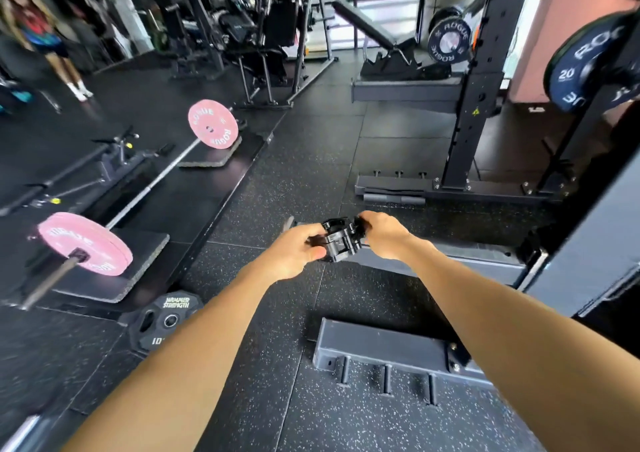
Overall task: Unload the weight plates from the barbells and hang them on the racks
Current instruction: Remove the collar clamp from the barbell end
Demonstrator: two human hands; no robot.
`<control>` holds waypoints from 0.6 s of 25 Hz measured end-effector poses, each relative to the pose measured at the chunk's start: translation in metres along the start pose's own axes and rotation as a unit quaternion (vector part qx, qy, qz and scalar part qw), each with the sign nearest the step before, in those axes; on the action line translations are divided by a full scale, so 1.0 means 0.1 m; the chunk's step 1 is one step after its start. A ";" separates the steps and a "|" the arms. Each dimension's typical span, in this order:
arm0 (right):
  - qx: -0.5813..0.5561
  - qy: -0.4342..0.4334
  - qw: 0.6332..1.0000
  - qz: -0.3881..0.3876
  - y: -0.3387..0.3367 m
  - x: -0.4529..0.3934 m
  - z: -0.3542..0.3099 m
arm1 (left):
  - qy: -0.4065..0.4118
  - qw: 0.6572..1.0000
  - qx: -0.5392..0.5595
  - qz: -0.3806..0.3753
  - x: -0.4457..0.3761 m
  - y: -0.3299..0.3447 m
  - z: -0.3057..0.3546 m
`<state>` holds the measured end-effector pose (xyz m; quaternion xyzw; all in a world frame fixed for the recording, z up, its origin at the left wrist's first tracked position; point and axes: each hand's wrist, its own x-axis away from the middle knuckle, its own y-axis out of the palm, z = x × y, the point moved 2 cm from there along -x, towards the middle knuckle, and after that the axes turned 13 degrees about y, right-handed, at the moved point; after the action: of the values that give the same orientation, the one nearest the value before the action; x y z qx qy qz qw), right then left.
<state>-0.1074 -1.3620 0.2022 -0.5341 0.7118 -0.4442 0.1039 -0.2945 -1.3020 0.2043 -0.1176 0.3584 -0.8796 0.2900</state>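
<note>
**Both hands on black barbell collars, plates still on the bar**

Nearest the camera, two bare forearms reach forward over the speckled rubber floor (263, 399). Below the right forearm a grey steel rack foot (381, 346) lies on the floor, with short pegs along its near edge. By the left forearm a black plate (162, 320) marked Hammer Strength lies flat.

The left hand (294, 249) and the right hand (382, 235) meet in the middle of the view, each with fingers curled round black barbell collars (341, 240) held between them. Whether this is one clamp or two pressed together is hard to tell; the left thumb presses on the near side, the right fingers wrap the far top.

To the left, a barbell (152, 183) lies on the floor, running from near left to far. A near pink plate (85, 243) sits on its near end, resting on a dark mat (138, 261), and a far pink plate (213, 124) sits on its far end.

To the right stands a black rack upright (478, 80). A blue plate (588, 67) marked 20 hangs at the far right edge, and another blue Rogue plate (448, 44) hangs farther back. An incline bench (367, 27) stands beyond. At far left a blurred person (38, 35) stands.
</note>
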 end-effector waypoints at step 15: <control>-0.307 -0.068 0.949 -0.020 -0.94 3.22 -0.66 | 0.145 0.964 -0.116 0.189 2.21 -0.63 2.29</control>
<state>-0.2165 -1.6053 0.4156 -0.5831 0.7942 -0.1692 -0.0258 -0.4043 -1.5260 0.4114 0.0488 0.5121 -0.7685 0.3804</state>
